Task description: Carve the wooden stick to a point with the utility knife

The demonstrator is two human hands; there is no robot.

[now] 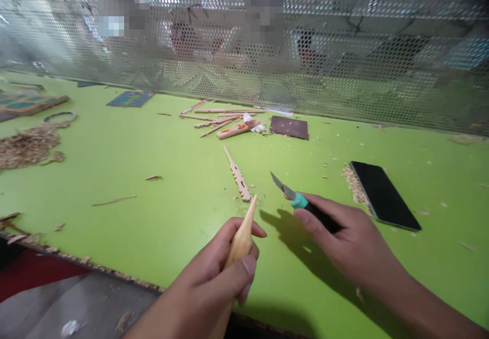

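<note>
My left hand (229, 267) is closed around a pale wooden stick (241, 239) whose upper end is carved to a taper and points up and away from me. In my right hand (344, 242) is a craft knife (300, 201) with a black handle, a turquoise collar and a narrow blade aimed up and left. The blade is apart from the stick. Just beyond the stick's tip lies a flat carved wooden piece (237, 175) with notched edges and small slots. The lower part of the stick is partly hidden by my left hand.
A dark phone (385, 196) lies at right beside wood shavings (355, 186). Thin wooden sticks (225, 117) and a brown sandpaper sheet (289, 127) lie farther back. A perforated metal screen (244, 48) borders the green table (171, 232). More shavings (28, 148) are heaped at left.
</note>
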